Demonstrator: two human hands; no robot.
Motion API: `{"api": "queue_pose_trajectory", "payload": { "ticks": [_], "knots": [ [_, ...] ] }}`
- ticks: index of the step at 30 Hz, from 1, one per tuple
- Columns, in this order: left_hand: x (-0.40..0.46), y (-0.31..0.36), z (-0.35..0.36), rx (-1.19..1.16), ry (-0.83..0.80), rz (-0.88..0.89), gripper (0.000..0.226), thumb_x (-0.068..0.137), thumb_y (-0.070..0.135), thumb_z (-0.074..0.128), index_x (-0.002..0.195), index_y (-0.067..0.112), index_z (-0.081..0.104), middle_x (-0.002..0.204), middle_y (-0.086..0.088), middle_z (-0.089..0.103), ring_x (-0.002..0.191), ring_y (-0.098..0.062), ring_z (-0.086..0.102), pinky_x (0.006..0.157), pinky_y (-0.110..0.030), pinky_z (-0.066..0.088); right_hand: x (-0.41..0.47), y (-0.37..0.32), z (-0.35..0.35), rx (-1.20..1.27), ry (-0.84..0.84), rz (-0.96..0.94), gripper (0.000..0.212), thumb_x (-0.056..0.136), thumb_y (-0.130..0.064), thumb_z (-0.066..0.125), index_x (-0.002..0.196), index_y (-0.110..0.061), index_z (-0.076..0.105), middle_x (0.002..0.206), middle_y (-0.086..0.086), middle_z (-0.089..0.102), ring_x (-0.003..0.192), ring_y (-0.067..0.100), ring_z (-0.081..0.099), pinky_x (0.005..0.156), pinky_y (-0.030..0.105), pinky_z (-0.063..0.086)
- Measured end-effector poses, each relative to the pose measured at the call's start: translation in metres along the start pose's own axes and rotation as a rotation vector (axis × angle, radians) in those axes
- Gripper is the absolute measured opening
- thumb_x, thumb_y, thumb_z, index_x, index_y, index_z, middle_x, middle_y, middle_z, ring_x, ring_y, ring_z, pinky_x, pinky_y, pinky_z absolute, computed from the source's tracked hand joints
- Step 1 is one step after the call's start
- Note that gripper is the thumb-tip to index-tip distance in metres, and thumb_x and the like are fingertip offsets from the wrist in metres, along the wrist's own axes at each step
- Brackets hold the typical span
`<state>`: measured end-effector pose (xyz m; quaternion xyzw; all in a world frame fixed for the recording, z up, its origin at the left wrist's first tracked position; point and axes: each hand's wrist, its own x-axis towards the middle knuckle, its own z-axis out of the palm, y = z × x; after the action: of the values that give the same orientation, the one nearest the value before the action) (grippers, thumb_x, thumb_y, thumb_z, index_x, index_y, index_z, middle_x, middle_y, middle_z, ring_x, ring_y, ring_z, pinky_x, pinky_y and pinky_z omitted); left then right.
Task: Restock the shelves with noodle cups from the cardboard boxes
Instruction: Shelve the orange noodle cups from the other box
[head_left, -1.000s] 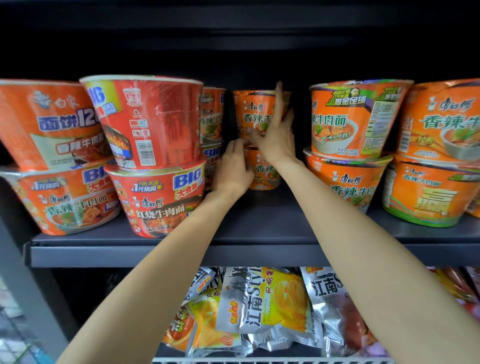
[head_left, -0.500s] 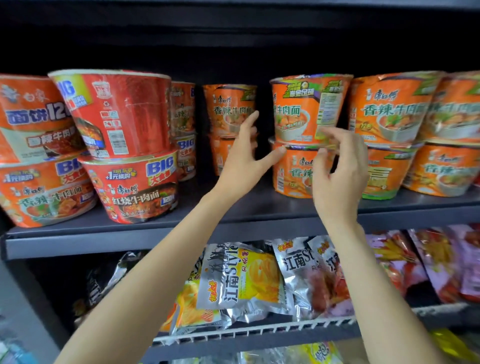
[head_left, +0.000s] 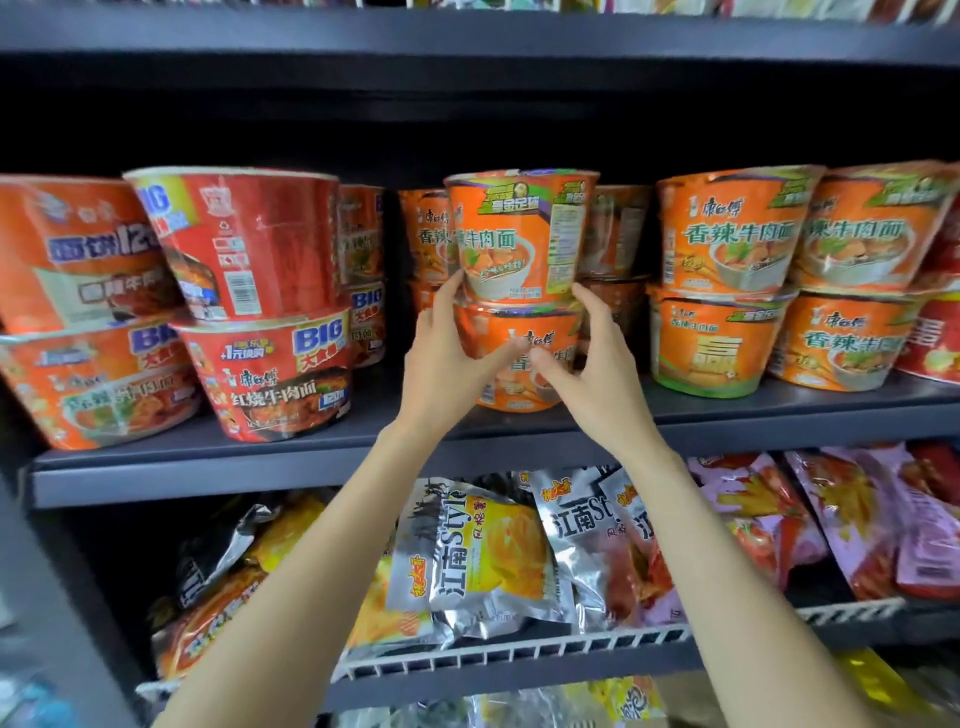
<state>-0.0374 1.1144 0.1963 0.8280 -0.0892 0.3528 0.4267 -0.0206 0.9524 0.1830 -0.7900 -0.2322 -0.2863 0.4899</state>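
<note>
Left hand (head_left: 449, 358) and right hand (head_left: 592, 364) both grip the lower of two stacked orange noodle cups (head_left: 519, 353) on the shelf (head_left: 311, 457).

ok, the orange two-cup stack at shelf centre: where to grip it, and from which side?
Grip the lower cup on its opposite side walls, coming in from the front, as the left hand and right hand do now. It tapers toward its base and carries the upper cup, so steadying fingers at the seam between them probably stop the top one tipping.
</note>
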Motion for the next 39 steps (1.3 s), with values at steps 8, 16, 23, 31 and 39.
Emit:
{"api": "queue_pose_trajectory", "payload": {
  "ticks": [8, 16, 23, 31, 39],
  "knots": [
    [-0.005, -0.018, -0.04, 0.101, 0.022, -0.037, 0.092, 0.08, 0.052, 0.068, 0.15, 0.025, 0.015, 0.141, 0.0, 0.048, 0.123, -0.018, 0.053, 0.098, -0.04, 0.049, 0.002, -0.021, 0.037, 0.009, -0.059, -0.02, 0.065, 0.091, -0.033, 0.062, 0.145, -0.029, 0.025, 0.137, 0.003, 0.041, 0.104, 0.001, 0.043, 0.072, 0.002, 0.036],
    [0.006, 0.002, -0.055, -0.025, 0.18, 0.02, 0.065, 0.094, 0.038, 0.054, 0.149, 0.022, 0.023, 0.152, 0.002, 0.034, 0.135, -0.011, 0.036, 0.106, -0.03, 0.037, 0.025, -0.045, 0.015, 0.012, 0.118, -0.154, 0.046, 0.094, -0.032, 0.055, 0.137, -0.02, 0.041, 0.136, 0.001, 0.045, 0.121, 0.013, 0.045, 0.1, 0.035, 0.041],
    [0.015, 0.014, -0.051, -0.198, 0.15, 0.061, 0.051, 0.095, 0.021, 0.045, 0.145, 0.023, 0.035, 0.126, 0.016, 0.052, 0.111, 0.008, 0.052, 0.088, -0.011, 0.043, 0.056, -0.052, 0.028, 0.175, -0.118, -0.041, 0.079, 0.087, -0.053, 0.057, 0.149, -0.024, 0.019, 0.138, -0.009, 0.047, 0.113, -0.002, 0.051, 0.094, 0.022, 0.044],
    [0.026, -0.001, -0.06, -0.175, 0.062, 0.005, 0.057, 0.093, 0.035, 0.058, 0.143, 0.019, 0.035, 0.141, 0.004, 0.047, 0.124, -0.006, 0.047, 0.105, -0.034, 0.043, 0.07, -0.042, 0.022, 0.363, -0.201, 0.078, 0.069, 0.085, -0.045, 0.063, 0.144, -0.024, 0.032, 0.123, -0.016, 0.052, 0.098, -0.009, 0.051, 0.08, 0.013, 0.044],
    [0.013, -0.004, -0.055, 0.013, 0.118, 0.084, 0.087, 0.081, 0.034, 0.074, 0.15, 0.018, 0.023, 0.147, 0.0, 0.035, 0.128, -0.006, 0.04, 0.095, -0.014, 0.037, 0.075, -0.039, 0.025, 0.436, -0.295, 0.097, 0.071, 0.089, -0.037, 0.061, 0.148, -0.026, 0.022, 0.138, -0.006, 0.049, 0.116, 0.006, 0.052, 0.091, 0.023, 0.045]
  ]
}}
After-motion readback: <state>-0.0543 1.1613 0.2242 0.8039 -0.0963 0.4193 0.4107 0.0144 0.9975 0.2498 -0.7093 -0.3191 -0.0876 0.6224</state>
